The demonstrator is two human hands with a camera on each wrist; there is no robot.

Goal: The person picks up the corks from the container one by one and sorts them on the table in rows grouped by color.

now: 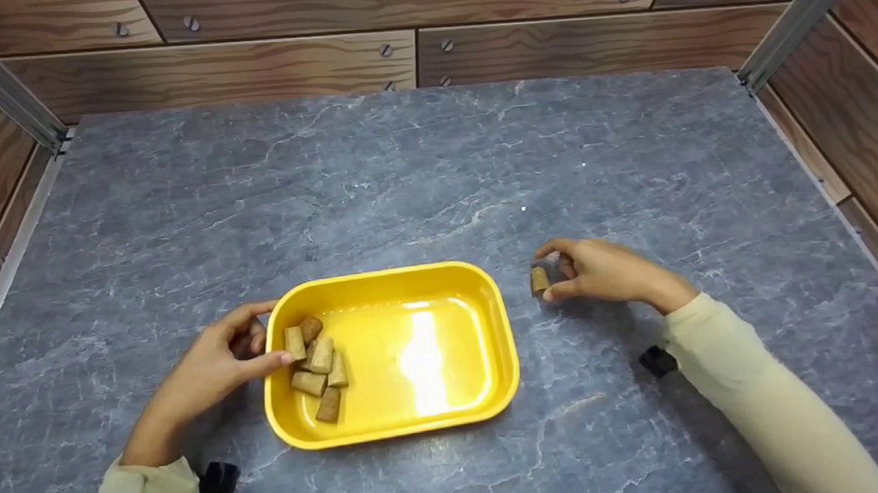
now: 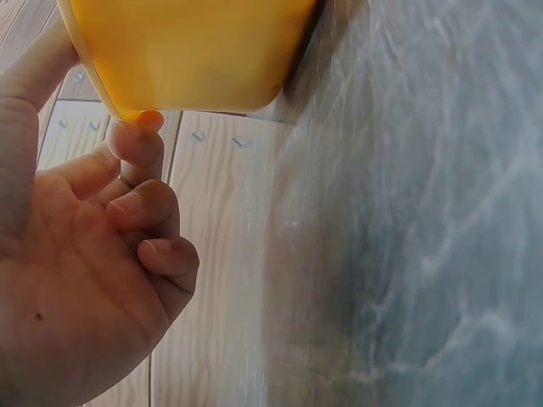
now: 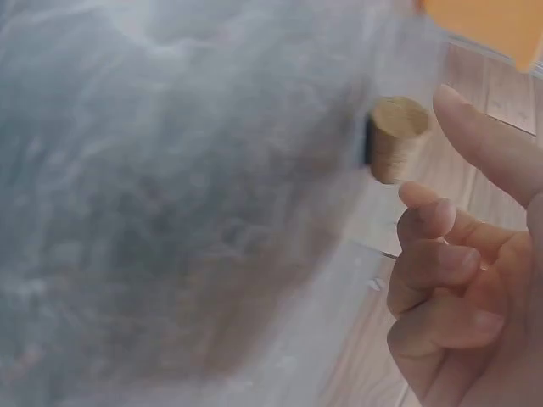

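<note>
Pale sleeves [image 1: 778, 405] flank the near side of the yellow tray [image 1: 395, 434]; at its left, the left hand [image 1: 208, 364] pinches the rim, thumb beside the piled corks [image 1: 321, 355]; just right of the tray, the right hand [image 1: 604, 272] bends loose fingers around a lone cork [image 1: 538, 280] on the tabletop [image 1: 420, 180], ungripped, a gap showing at the thumb; best close squarely on its sides, tray steadied

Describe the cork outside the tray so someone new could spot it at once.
On the grey marbled tabletop, find the yellow tray. Just off the tray's right end, between the thumb and index finger of the person's right hand, is a short tan cork. It's the only one outside; the other corks cluster inside the tray's left end.
</note>
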